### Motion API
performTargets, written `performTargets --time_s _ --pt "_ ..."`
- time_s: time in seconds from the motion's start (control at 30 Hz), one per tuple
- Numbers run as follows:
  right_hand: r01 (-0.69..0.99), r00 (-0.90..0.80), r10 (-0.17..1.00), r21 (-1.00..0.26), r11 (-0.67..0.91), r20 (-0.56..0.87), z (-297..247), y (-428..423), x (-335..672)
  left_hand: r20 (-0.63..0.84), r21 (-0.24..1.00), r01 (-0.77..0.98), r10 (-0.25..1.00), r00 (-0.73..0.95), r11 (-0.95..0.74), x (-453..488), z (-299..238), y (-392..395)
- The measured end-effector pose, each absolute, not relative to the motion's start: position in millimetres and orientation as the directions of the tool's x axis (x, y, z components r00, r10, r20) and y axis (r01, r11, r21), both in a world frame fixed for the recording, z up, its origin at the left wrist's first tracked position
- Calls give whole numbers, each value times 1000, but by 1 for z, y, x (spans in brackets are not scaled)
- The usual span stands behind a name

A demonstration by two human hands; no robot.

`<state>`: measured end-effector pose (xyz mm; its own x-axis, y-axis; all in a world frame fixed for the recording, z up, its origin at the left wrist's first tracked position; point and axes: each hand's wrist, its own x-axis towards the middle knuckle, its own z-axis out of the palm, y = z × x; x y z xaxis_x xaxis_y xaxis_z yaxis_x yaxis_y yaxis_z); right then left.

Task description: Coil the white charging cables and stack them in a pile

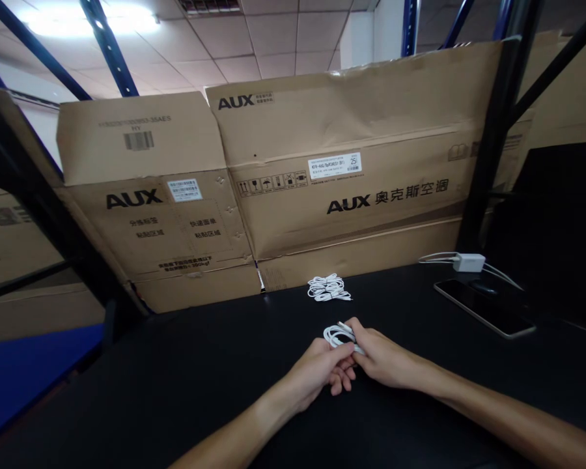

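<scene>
Two hands, left point(312, 374) and right point(385, 358), grip a white cable point(338, 335), fingers closed on it. Another coil point(328, 287) lies farther up, center frame.

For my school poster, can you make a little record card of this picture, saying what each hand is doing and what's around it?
Left hand: holding a looped white rubbery cable
Right hand: holding the same cable
Nearby: a bundle of thin white cables on a flat black table
Right side: a white rectangular plastic charger with white wires, near a thin black smartphone
Behind: large brown cardboard AUX boxes
</scene>
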<state>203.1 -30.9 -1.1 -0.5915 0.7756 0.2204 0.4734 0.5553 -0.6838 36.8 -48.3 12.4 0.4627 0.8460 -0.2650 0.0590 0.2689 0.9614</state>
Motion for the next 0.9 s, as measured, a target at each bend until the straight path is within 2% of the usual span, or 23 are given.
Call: performTargets --time_s 0.2,0.33,0.6,0.77,0.9 --pt "497 -555 788 -654 570 265 -6 -32 197 -266 948 -22 829 491 317 36 10 -46" --pt "431 -594 751 -675 600 288 -2 -35 197 -271 946 -33 845 461 322 36 10 -48" --pt "340 -664 687 -700 628 294 12 -35 208 -181 978 -16 885 429 208 35 12 -49" --pt "391 -626 721 -681 620 297 14 -31 210 -167 983 6 895 414 181 34 7 -46" --pt "351 -621 741 -755 555 256 12 -29 210 -147 989 35 895 421 146 32 3 -43"
